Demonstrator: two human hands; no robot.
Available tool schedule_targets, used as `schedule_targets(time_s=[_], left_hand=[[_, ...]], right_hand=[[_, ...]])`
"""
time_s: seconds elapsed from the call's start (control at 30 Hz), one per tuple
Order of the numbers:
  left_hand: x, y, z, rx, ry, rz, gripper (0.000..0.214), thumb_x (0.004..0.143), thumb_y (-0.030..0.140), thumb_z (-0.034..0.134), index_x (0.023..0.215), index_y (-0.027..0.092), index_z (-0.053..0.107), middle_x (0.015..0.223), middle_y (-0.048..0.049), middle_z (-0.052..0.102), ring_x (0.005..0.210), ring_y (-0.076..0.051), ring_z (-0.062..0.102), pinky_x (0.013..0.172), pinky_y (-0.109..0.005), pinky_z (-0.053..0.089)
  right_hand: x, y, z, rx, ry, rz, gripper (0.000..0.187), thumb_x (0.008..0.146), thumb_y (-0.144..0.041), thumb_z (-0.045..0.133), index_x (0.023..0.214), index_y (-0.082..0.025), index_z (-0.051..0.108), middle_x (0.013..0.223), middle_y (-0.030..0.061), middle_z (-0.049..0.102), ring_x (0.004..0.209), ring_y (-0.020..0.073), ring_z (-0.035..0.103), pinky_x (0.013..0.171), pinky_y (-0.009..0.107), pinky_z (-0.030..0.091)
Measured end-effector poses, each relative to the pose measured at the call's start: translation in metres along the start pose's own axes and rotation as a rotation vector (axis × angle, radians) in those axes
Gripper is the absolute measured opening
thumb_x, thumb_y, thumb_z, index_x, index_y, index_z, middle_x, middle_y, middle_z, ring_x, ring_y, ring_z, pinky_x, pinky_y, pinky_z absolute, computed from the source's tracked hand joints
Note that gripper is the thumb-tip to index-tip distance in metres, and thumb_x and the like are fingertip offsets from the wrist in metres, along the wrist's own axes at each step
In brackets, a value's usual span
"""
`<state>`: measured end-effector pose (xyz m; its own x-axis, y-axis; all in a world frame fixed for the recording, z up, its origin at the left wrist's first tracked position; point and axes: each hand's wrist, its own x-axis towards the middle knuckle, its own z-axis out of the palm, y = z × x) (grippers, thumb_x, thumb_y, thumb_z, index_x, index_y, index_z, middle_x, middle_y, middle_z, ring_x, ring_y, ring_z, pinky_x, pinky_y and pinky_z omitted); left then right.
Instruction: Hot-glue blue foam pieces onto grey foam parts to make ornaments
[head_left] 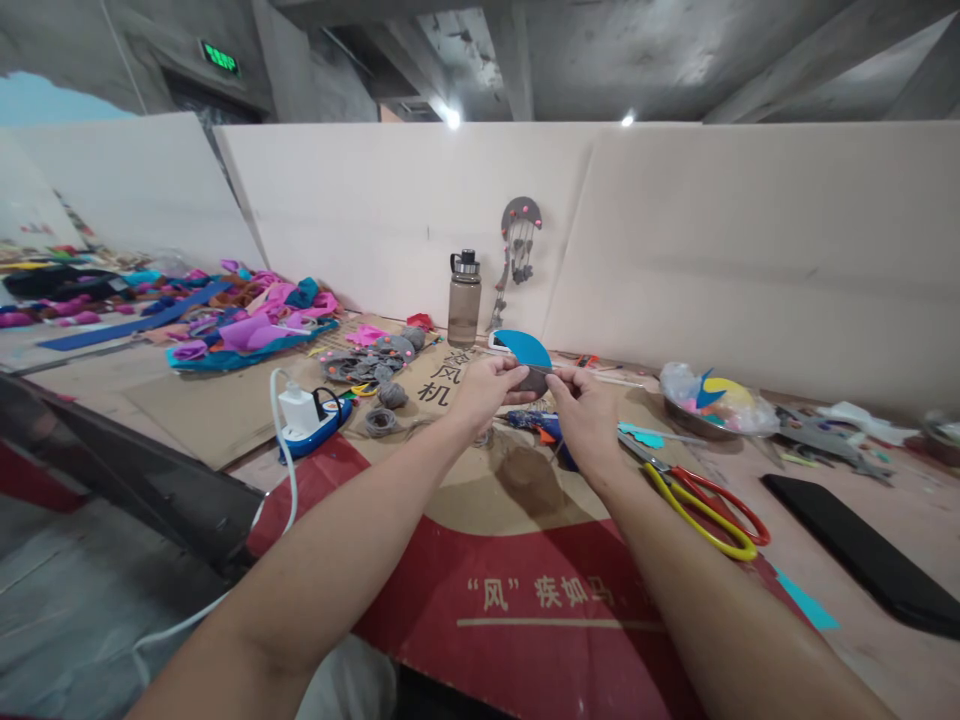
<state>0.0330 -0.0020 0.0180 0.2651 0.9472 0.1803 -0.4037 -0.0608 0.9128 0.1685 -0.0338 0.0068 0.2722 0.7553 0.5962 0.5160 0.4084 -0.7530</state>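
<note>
Both my hands are raised above the cardboard-covered table (225, 400), pinching one craft piece between them. My left hand (487, 388) and my right hand (589, 405) are closed on a blue half-round felt piece (523, 347) with a grey piece (534, 380) under it. The blue part stands up above my fingers. Right of my right wrist lie scissors with red and yellow handles (709, 505). A blue tool (544, 428) lies on the table under my hands, partly hidden.
A clear water bottle (464, 298) stands at the back wall beside a hanging grey felt ornament (517, 245). A blue-and-white power strip (311, 420) with a white cable lies left. Coloured felt scraps (247, 325) pile far left. A metal bowl (712, 412) and a black sheet (855, 550) sit right.
</note>
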Motion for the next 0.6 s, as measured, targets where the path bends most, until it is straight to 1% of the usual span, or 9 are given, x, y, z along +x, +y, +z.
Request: schedule_targets(time_s=[0.13,0.27,0.33,0.4,0.53,0.6], left_hand=[[0.0004,0.0009,-0.0011,0.017,0.042,0.014,0.003,0.083,0.009,0.062,0.080,0.009,0.060,0.082,-0.0061,0.067,0.069,-0.011,0.065,0.069,-0.028,0.059],[0.0009,0.0008,-0.0016,0.043,0.058,0.025,0.006,0.081,0.011,0.065,0.078,0.009,0.060,0.079,-0.0060,0.067,0.068,-0.011,0.065,0.072,-0.032,0.060],[0.0008,0.0007,-0.0015,0.046,0.058,0.029,0.006,0.081,0.011,0.065,0.077,0.009,0.060,0.078,-0.0054,0.066,0.067,-0.011,0.065,0.073,-0.033,0.060],[0.0007,0.0007,-0.0015,0.047,0.057,0.030,0.008,0.081,0.012,0.065,0.076,0.009,0.060,0.078,-0.0050,0.066,0.068,-0.012,0.065,0.073,-0.033,0.060],[0.0011,0.0003,-0.0021,0.045,0.040,0.021,0.009,0.080,0.013,0.066,0.074,0.010,0.061,0.076,-0.0047,0.065,0.068,-0.012,0.064,0.072,-0.032,0.060],[0.0017,-0.0003,-0.0029,0.037,0.030,0.018,0.010,0.080,0.013,0.066,0.073,0.010,0.061,0.076,-0.0047,0.064,0.068,-0.011,0.064,0.071,-0.032,0.060]], right_hand=[[-0.0005,-0.0001,0.0000,0.000,0.049,0.029,0.022,0.080,-0.036,0.059,0.093,-0.018,0.062,0.064,-0.0042,0.047,0.061,0.0147,0.044,0.063,0.029,0.035],[-0.0009,-0.0022,-0.0015,-0.016,0.064,-0.012,0.014,0.080,-0.033,0.059,0.084,-0.020,0.058,0.066,-0.0038,0.048,0.062,0.0138,0.044,0.064,0.029,0.035],[-0.0005,-0.0033,-0.0025,-0.032,0.065,-0.027,0.014,0.081,-0.033,0.059,0.081,-0.019,0.059,0.066,-0.0034,0.048,0.062,0.0133,0.043,0.064,0.029,0.035],[0.0003,-0.0036,-0.0034,-0.024,0.071,-0.011,0.016,0.080,-0.034,0.059,0.081,-0.019,0.061,0.065,-0.0036,0.049,0.061,0.0128,0.042,0.062,0.028,0.035],[0.0026,-0.0012,-0.0041,0.010,0.071,0.040,0.022,0.080,-0.037,0.060,0.086,-0.017,0.067,0.062,-0.0041,0.048,0.059,0.0124,0.041,0.060,0.028,0.034],[0.0036,0.0003,-0.0041,0.018,0.063,0.048,0.025,0.080,-0.037,0.059,0.089,-0.017,0.070,0.063,-0.0031,0.051,0.061,0.0130,0.042,0.062,0.028,0.034]])
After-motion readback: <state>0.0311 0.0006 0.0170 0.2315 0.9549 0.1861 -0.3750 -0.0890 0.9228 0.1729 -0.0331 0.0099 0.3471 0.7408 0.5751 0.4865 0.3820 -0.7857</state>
